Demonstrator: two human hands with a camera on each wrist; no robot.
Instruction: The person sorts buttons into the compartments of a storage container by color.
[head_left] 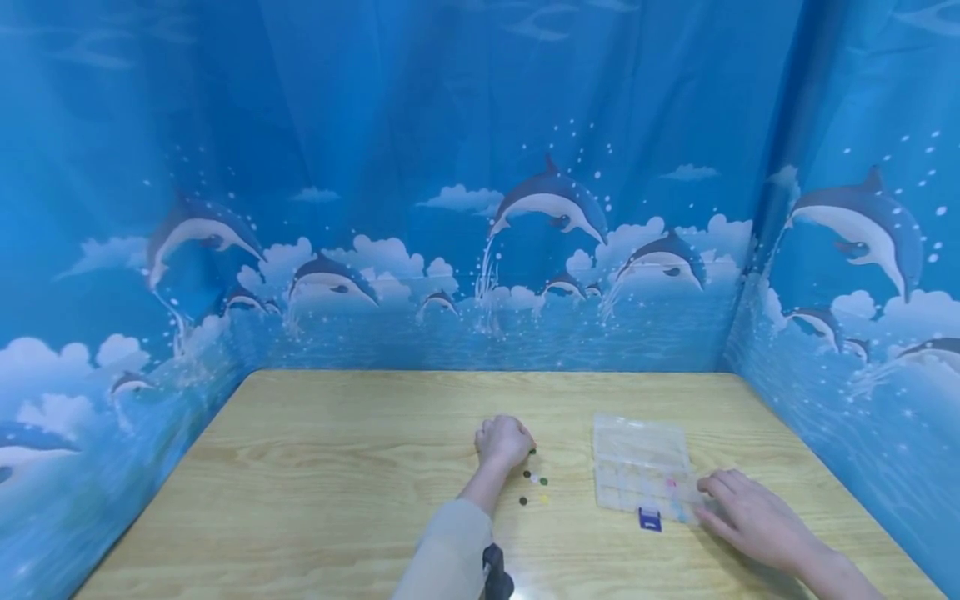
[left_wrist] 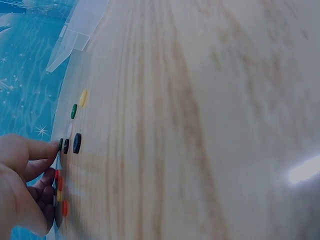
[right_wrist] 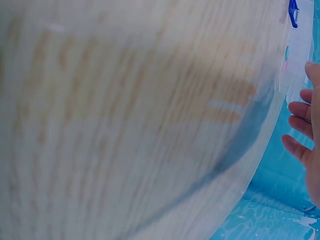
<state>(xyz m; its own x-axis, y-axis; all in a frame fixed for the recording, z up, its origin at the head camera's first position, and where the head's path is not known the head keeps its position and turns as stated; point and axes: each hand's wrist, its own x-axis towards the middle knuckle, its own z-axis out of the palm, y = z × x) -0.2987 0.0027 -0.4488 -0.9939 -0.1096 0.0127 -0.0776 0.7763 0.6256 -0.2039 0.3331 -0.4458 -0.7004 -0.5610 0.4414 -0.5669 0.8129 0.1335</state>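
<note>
My left hand [head_left: 504, 439] reaches down to a group of small coloured button-like discs on the table. In the left wrist view one fingertip touches a green disc [left_wrist: 60, 144], while the other fingers bend beside red and orange discs [left_wrist: 64, 208]. Nearer the body lie a black disc [left_wrist: 77, 143], a yellow disc [left_wrist: 83, 98] and another green disc [left_wrist: 74, 111]. My right hand [head_left: 750, 512] rests at the right edge of a clear plastic compartment box [head_left: 609, 498], its fingers loosely bent. The box's lid [head_left: 641, 442] is folded back, and a few pink and blue bits show inside.
Both hands work over a light wooden table [head_left: 315, 492]. A blue latch [head_left: 650, 519] sticks out from the box's front edge. Behind the table and along its sides hangs a blue curtain [head_left: 420, 167] printed with dolphins.
</note>
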